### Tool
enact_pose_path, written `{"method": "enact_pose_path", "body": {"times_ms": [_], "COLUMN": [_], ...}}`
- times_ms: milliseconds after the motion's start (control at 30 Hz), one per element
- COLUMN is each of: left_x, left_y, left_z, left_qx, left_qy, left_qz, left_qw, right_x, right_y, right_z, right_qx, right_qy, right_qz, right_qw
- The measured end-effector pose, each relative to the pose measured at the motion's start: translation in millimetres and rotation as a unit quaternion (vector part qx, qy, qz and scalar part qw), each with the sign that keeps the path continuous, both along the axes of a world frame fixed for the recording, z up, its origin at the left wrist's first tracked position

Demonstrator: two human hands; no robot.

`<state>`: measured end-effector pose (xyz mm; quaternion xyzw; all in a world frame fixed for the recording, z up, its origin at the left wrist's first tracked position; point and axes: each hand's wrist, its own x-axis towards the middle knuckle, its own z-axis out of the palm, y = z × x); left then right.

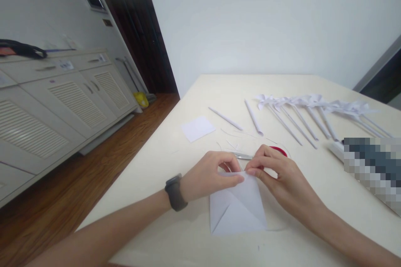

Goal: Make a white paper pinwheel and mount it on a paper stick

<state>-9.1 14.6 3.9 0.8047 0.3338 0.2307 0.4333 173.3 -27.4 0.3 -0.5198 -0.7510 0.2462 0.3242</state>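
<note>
A square sheet of white paper (236,212) with diagonal creases or slits lies at the front of the table. My left hand (213,175), with a black watch on its wrist, pinches the sheet's far edge between thumb and fingers. Close beside it, my right hand (275,173) grips the same edge near the far right corner with thumb and fingertips. Just beyond my hands lie scissors with a silver blade (243,156) and red handle (280,149), partly hidden by my right hand. Thin paper strips are scattered around the scissors.
Several white paper pinwheels (313,101) on rolled-paper sticks lie at the back right. Two loose paper rolls (253,117) and a white paper square (198,128) rest beyond my hands. A pixelated object (372,162) lies at the right. The table's left edge borders a wooden floor (125,142).
</note>
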Motion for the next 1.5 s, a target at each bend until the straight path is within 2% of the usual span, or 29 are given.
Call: {"method": "enact_pose_path", "body": {"times_ms": [300, 600, 1100, 1500], "left_x": [-0.8, -1.3, -1.3, -1.4], "left_y": [1.5, 0.4, -0.8, 1.5], "left_z": [-0.6, -2.6, -2.1, -1.1], "left_qx": [0.012, -0.013, 0.006, 0.003], "left_qy": [0.013, 0.003, 0.015, 0.028], "left_qz": [-0.005, -0.014, -0.02, -0.021], "left_qw": [1.0, 1.0, 1.0, 0.999], "right_x": [1.2, -0.9, -0.7, 0.9], "right_y": [-1.4, -0.5, 0.9, 4.1], "right_z": [-1.8, 2.4, 1.1, -1.5], "right_qx": [0.016, -0.017, -0.068, -0.047], "right_qy": [-0.016, -0.006, -0.012, 0.017], "right_qz": [0.007, 0.004, 0.014, 0.025], "right_qw": [1.0, 1.0, 0.998, 0.998]}}
